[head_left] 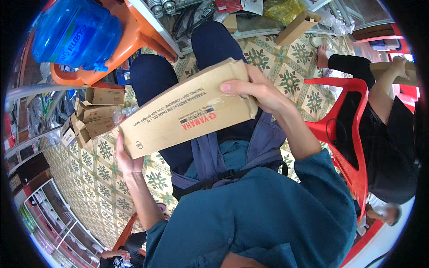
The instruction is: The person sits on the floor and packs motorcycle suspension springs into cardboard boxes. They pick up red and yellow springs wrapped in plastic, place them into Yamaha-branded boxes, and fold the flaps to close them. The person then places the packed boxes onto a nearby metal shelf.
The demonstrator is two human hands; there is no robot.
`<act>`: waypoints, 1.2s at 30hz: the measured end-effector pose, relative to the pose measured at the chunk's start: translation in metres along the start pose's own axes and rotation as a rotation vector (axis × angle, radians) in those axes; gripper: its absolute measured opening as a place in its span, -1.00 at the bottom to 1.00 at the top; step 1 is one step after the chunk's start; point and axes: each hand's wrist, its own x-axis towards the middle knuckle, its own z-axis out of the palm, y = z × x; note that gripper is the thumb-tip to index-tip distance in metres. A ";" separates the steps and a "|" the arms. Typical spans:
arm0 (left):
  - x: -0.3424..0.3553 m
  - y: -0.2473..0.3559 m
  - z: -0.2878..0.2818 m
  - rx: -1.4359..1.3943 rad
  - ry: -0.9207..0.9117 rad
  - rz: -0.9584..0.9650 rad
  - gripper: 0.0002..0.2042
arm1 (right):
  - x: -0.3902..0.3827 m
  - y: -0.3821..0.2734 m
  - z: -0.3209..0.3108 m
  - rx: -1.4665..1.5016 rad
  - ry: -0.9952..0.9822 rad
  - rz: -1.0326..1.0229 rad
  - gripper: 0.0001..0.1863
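Observation:
A long brown cardboard box [170, 118] with red and black print spans the space above my lap, tilted up toward the right. Its left end is held by my left hand [128, 154], thumb on the near face and the other fingers mostly hidden at the end. My right hand [259, 89] grips the right end, with the thumb pressed on the printed face and the fingers behind. The box's right end looks slightly worn, with a strip of clear tape. What is inside, if anything, cannot be seen.
A blue water bottle [78, 38] lies on an orange plastic stool [143, 31] at the far left. Several opened cardboard boxes [96, 116] sit on the tiled floor [89, 178]. On the right, another person sits near a red chair [357, 134]. A narrow carton [298, 27] stands by the shelf.

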 end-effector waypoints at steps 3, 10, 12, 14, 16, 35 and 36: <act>-0.011 -0.010 -0.019 -0.048 0.080 -0.011 -0.45 | 0.005 -0.003 0.016 -0.075 -0.029 0.041 -0.34; -0.003 -0.011 -0.051 -0.038 0.021 -0.026 -0.36 | 0.006 0.000 0.010 -0.194 -0.090 0.012 -0.23; -0.007 -0.003 -0.045 -0.012 -0.016 -0.037 -0.34 | 0.004 -0.004 0.004 -0.179 -0.088 0.106 -0.24; -0.007 -0.002 -0.040 0.032 -0.034 -0.007 -0.34 | 0.005 0.009 -0.005 -0.132 -0.076 0.091 -0.28; -0.008 0.000 -0.033 0.035 -0.052 -0.021 -0.39 | 0.003 0.019 -0.016 -0.084 -0.076 0.102 -0.30; 0.003 -0.004 -0.043 0.021 -0.079 0.021 -0.44 | -0.023 0.037 -0.032 -0.653 0.664 -0.663 -0.62; 0.003 -0.002 -0.044 0.015 -0.087 0.007 -0.44 | -0.033 0.028 -0.026 -0.787 0.733 -0.783 -0.61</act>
